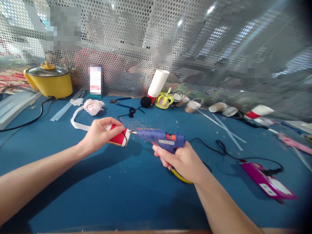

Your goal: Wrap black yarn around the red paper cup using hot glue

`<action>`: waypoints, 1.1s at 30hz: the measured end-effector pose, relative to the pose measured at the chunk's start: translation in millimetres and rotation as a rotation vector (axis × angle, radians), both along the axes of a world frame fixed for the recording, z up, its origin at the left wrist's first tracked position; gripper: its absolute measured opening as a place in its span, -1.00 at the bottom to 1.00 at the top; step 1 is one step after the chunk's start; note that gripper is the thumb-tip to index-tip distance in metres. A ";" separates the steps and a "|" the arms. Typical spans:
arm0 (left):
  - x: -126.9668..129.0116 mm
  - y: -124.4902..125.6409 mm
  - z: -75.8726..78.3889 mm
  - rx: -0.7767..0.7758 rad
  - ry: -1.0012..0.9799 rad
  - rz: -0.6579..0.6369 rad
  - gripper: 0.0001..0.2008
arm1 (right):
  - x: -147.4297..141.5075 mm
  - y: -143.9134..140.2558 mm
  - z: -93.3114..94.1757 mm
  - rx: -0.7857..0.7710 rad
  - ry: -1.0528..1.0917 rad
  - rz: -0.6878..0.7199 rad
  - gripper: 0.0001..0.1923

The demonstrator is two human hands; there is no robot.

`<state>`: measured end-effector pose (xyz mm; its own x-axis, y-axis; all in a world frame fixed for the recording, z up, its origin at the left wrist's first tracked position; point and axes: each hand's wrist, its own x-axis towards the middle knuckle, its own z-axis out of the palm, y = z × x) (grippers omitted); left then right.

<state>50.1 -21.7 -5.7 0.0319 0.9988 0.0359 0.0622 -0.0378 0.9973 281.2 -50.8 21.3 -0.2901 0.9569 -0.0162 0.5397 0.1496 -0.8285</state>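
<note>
My left hand [103, 131] pinches a red and white paper cup [118, 136], tipped on its side above the blue table. A black cord runs across the cup near its white end. In my right hand [181, 159] is a blue glue gun [158, 136], its metal nozzle at the cup's white edge; whether it touches I cannot tell. Behind my left hand lies a white ribbon [79, 123], near a pale pink fabric flower [93, 107]. A yellow curved handle [181, 176] shows partly beneath my right hand.
A yellow electric pot [52, 85] and clear glue sticks [68, 105] stand at left. At the back are a phone [95, 80], pliers [122, 100], stacked white cups [159, 83] and a yellow woven basket [164, 99]. A purple power strip [265, 180] lies right, its cable trailing.
</note>
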 end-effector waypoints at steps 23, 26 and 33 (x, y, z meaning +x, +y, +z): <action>1.2 -1.9 2.9 0.027 0.007 0.014 -0.76 | -2.4 -2.3 6.4 -0.011 -0.038 -0.035 -0.67; 1.8 -2.9 3.7 0.019 0.004 0.009 -0.76 | -2.8 -1.8 5.5 -0.008 -0.005 -0.053 -0.69; 1.7 -2.5 3.4 -0.045 -0.097 -0.003 -0.76 | -4.7 -0.9 0.8 -0.002 0.020 -0.040 -0.69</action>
<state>51.8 -24.2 -2.2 0.0334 0.9994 -0.0055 -0.0350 0.0067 0.9994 276.6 -51.7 22.1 -0.2520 0.9676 -0.0124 0.5282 0.1268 -0.8396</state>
